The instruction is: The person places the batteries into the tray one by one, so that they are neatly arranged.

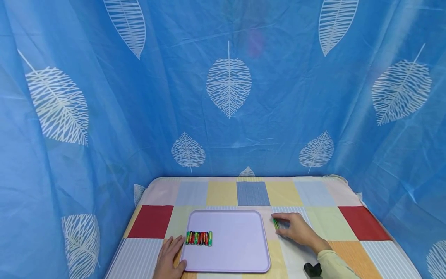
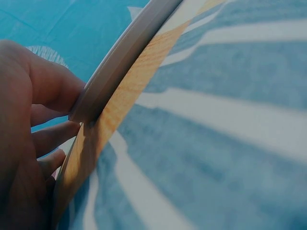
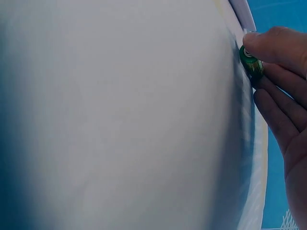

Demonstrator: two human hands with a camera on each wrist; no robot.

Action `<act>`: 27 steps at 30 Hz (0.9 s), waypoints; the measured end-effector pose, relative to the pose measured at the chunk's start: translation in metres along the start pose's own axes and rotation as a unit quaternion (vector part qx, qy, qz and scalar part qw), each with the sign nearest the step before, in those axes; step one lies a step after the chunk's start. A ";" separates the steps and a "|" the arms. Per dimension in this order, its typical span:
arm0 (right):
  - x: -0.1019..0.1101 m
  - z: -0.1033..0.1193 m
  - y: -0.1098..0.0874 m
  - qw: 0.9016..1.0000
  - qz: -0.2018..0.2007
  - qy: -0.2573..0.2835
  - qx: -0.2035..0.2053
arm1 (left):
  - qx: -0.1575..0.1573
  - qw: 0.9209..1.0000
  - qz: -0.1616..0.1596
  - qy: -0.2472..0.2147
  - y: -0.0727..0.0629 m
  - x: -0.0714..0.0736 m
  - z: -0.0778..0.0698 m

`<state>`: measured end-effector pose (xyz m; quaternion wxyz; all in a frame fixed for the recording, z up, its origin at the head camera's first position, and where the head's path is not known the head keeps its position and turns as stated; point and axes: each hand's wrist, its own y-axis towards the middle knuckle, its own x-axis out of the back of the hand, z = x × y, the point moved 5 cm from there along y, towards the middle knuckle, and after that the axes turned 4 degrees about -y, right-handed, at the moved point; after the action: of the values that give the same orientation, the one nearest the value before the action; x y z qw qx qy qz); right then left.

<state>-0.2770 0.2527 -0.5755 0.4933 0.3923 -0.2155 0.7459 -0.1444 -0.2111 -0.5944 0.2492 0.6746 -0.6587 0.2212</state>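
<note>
A light purple tray lies on the table, with a row of several small green and red batteries side by side near its left edge. My left hand is at the tray's left side, its fingers extended and touching the rim; in the left wrist view, part of the hand meets the tray's rim. To the right of the tray, my right hand pinches one green battery between thumb and fingers. One end of that battery faces the camera in the right wrist view.
A patchwork tablecloth covers the table. Blue curtains with white leaf prints enclose its back and sides. Beside the right sleeve sits a small black object, its kind unclear.
</note>
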 end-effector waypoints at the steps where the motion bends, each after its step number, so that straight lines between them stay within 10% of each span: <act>1: 0.000 0.000 0.000 1.000 0.000 -0.001 -0.001 | 0.000 1.000 0.000 0.000 0.000 0.000 0.000; 27: -0.017 0.056 0.010 0.996 -0.025 0.045 0.072 | 0.000 1.000 0.002 0.004 0.001 -0.001 0.000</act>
<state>-0.2614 0.1994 -0.5546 0.4912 0.3979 -0.1289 0.7641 -0.1451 -0.2102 -0.5955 0.2521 0.6724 -0.6588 0.2243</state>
